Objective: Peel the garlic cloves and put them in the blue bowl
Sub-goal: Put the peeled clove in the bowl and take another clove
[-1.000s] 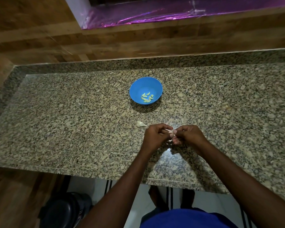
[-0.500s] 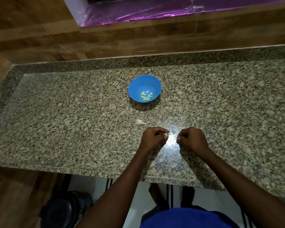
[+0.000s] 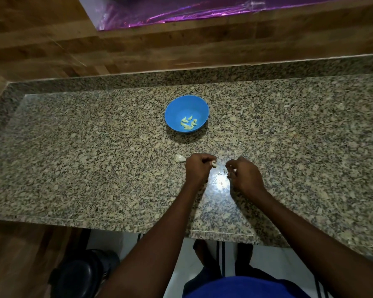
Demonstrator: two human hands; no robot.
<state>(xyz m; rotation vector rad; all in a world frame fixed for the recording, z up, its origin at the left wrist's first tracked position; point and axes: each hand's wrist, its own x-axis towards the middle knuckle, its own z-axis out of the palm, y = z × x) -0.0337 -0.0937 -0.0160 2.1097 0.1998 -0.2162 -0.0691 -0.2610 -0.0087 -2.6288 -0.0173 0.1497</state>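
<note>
While pinching a pale garlic clove [image 3: 214, 163] between curled fingertips, left hand [image 3: 198, 168] held low over a speckled granite counter [image 3: 95, 164], just right of a second, unpeeled clove [image 3: 179, 158] lying on the stone. Right hand [image 3: 243, 175] a short gap away, fingers curled and pinched on a tiny scrap of skin [image 3: 226, 171], too small to make out clearly. Between the two hands, a bright glare on the polished surface with a few specks of peel. Farther back, well apart from both hands, blue bowl [image 3: 186, 104] upright on the counter, holding a small cluster of peeled cloves [image 3: 188, 124] toward its near side. Wood-grain wall [image 3: 52, 46] behind, purple foil [image 3: 181, 11] along the upper edge. Below the counter edge, dark round object [image 3: 82, 276] on the floor at lower left.
</note>
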